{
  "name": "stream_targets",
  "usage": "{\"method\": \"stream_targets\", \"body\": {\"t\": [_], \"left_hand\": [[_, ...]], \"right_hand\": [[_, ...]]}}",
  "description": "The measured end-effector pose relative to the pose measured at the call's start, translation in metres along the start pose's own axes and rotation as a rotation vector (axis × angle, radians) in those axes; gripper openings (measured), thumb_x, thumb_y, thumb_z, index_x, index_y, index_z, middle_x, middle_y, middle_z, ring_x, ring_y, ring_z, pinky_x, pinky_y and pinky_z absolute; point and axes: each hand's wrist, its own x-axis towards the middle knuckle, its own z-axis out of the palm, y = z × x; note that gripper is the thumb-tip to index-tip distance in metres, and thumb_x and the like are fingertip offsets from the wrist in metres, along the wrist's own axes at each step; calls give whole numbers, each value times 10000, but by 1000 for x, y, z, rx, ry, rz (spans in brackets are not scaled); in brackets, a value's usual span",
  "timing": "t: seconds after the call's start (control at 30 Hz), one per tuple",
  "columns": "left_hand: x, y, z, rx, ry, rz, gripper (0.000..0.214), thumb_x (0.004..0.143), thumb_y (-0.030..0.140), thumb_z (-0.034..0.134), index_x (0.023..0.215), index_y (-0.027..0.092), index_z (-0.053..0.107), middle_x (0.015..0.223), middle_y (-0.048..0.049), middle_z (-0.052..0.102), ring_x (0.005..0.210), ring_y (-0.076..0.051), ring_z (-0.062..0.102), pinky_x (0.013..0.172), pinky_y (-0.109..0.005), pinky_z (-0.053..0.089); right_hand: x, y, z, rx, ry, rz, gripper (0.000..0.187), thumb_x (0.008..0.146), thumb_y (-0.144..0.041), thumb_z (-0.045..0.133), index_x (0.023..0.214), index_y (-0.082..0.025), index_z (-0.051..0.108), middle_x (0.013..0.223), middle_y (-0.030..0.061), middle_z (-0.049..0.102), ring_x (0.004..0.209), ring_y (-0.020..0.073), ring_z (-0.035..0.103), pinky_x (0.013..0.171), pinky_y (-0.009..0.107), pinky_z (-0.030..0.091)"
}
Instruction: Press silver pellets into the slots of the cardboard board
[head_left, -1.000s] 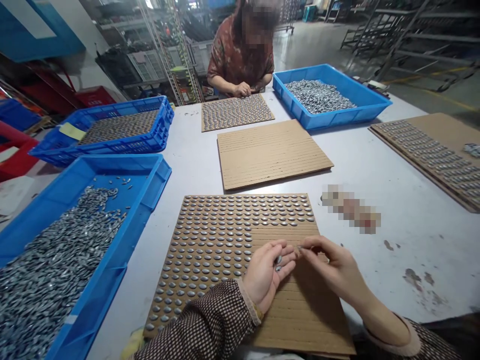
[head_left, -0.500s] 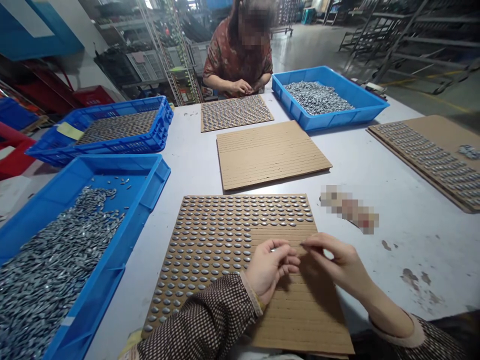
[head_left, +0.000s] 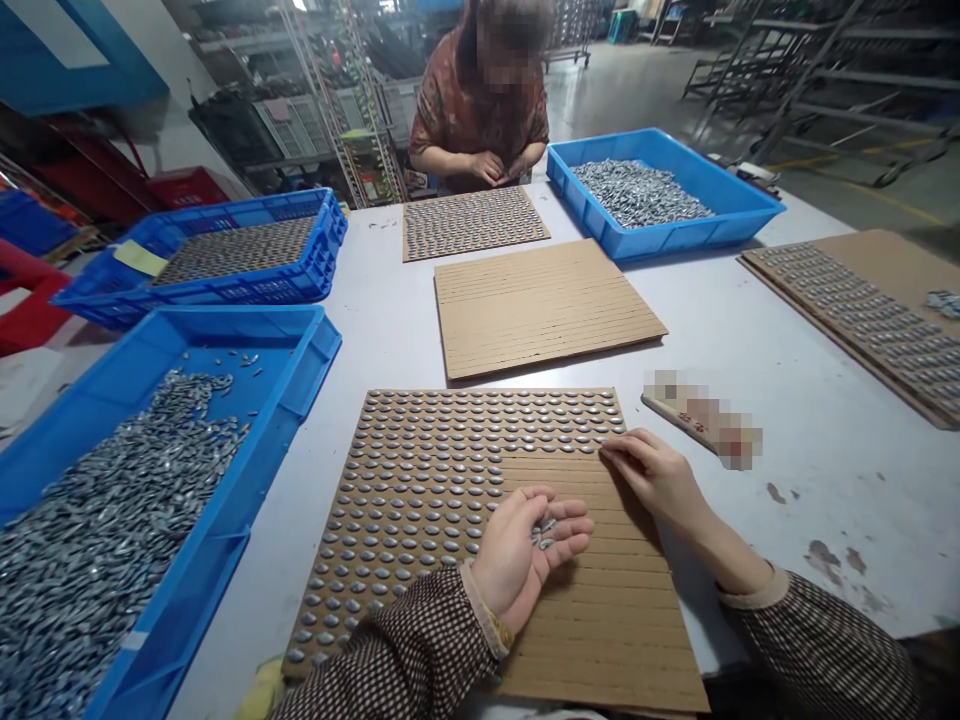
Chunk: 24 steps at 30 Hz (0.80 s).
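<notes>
Left hand (head_left: 514, 560): palm up, fingers loosely spread and slightly curled, a few loose pieces (head_left: 546, 538) lying in the hollow just below the fingers. Right hand (head_left: 664, 485): thumb and forefinger pressed together at the board's (head_left: 592, 640) right edge, at the end of a part-filled row. We think they pinch one piece, but the fingertips hide it, so we can't be sure. The other placed pieces sit left of and beyond those fingertips, in neat rows across the far and left parts of the board; the near right part is bare.

Versus half a second ago: the right hand has moved forward, from above the bare part down to the row end. The left palm was half turned over; now we see its pieces openly.

Materials: pieces are shiny grey, metallic-looking, pointed ovals. Board is brown cardboard with creased lines running across. Blue plastic tray (head_left: 274, 430) at left holds a loose heap of the same shape. Sleeves (head_left: 405, 640) are dark checked cloth with pale cuffs. Tabletop (head_left: 750, 540) is whitish, smooth, stained at right. Beyond the board lies a flat cardboard stack (head_left: 547, 305), ribbed on top.
</notes>
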Motion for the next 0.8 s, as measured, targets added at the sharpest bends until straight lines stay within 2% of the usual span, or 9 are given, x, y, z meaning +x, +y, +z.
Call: {"method": "stream_targets", "body": {"t": [0.13, 0.3, 0.4, 0.5, 0.63, 0.8], "left_hand": [[0, -5, -3, 60, -69, -25, 138, 862, 257, 570, 860, 127, 525, 869, -120, 677, 691, -142, 654, 660, -255, 522], [2, -13, -9, 124, -88, 5, 290, 760, 294, 712, 940, 73, 655, 682, -11, 571, 550, -56, 510, 527, -175, 440], [2, -15, -9, 101, -82, -9, 306, 747, 268, 711, 968, 60, 669, 701, -27, 585, 563, -61, 518, 529, -181, 435], [0, -14, -6, 66, -67, -28, 301, 745, 185, 680, 1020, 70, 636, 774, -65, 640, 624, -94, 587, 600, -216, 481], [-3, -13, -4, 88, -57, -23, 264, 737, 187, 708, 950, 108, 574, 828, -98, 682, 704, -137, 653, 688, -259, 517], [2, -13, -4, 128, -80, -5, 341, 662, 263, 794, 870, 119, 565, 764, -83, 682, 647, -120, 642, 633, -229, 510]], "right_hand": [[-2, 3, 2, -40, -8, -3, 202, 940, -311, 464, 924, -211, 640, 893, 58, 636, 832, 186, 611, 741, 318, 499], [-3, 3, 5, -79, -17, 5, 205, 940, -312, 464, 921, -202, 636, 903, 62, 617, 837, 189, 596, 738, 321, 489], [-2, 1, 5, -96, -33, 4, 203, 939, -298, 459, 909, -201, 635, 894, 59, 604, 818, 184, 588, 731, 316, 484], [1, 0, 4, -104, -51, 4, 207, 937, -294, 461, 893, -200, 640, 880, 54, 599, 793, 177, 588, 715, 307, 483], [0, -4, -4, -90, -47, 6, 209, 942, -300, 455, 976, -199, 635, 916, 64, 612, 827, 186, 598, 728, 314, 487], [-21, -32, -21, 143, 31, 108, 166, 922, -282, 510, 1036, -219, 612, 968, 62, 633, 760, 159, 599, 618, 276, 486]]}}
